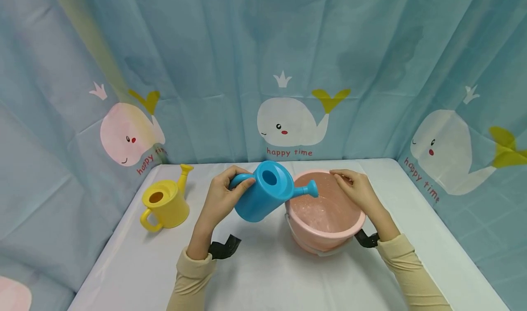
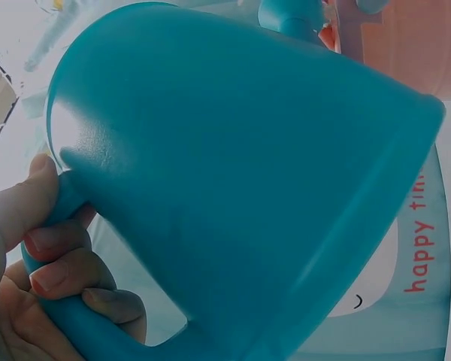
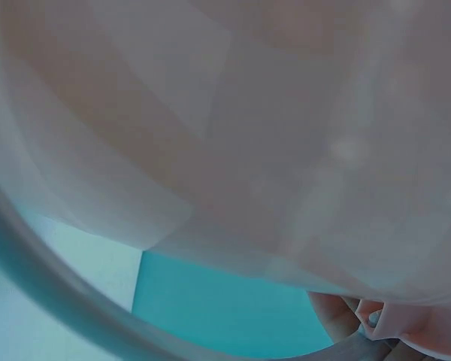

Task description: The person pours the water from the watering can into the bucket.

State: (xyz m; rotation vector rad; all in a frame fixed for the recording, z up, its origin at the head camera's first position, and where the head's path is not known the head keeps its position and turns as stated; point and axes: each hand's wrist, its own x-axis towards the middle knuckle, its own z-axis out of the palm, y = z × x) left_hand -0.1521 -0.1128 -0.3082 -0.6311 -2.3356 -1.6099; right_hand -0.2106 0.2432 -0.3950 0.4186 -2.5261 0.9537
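A blue watering can [image 1: 257,203] is held up off the table, tilted, its spout reaching over the left rim of a pink bucket [image 1: 299,232]. My left hand [image 1: 220,194] grips the can by its handle; the left wrist view shows the fingers curled around that handle [image 2: 98,327]. On the bucket's far right rim is my right hand [image 1: 357,190], holding the edge. In the right wrist view the bucket wall [image 3: 248,143] fills most of the picture, and fingers [image 3: 331,314] show behind the rim by the handle lug. Inside the bucket is what looks like clear water.
A yellow watering can [image 1: 174,212] stands upright on the left of the white table [image 1: 263,283]. Blue curtains [image 1: 230,64] with printed whales hang behind and at both sides. Black straps hang from both wrists. The bucket's handle lies down against its front.
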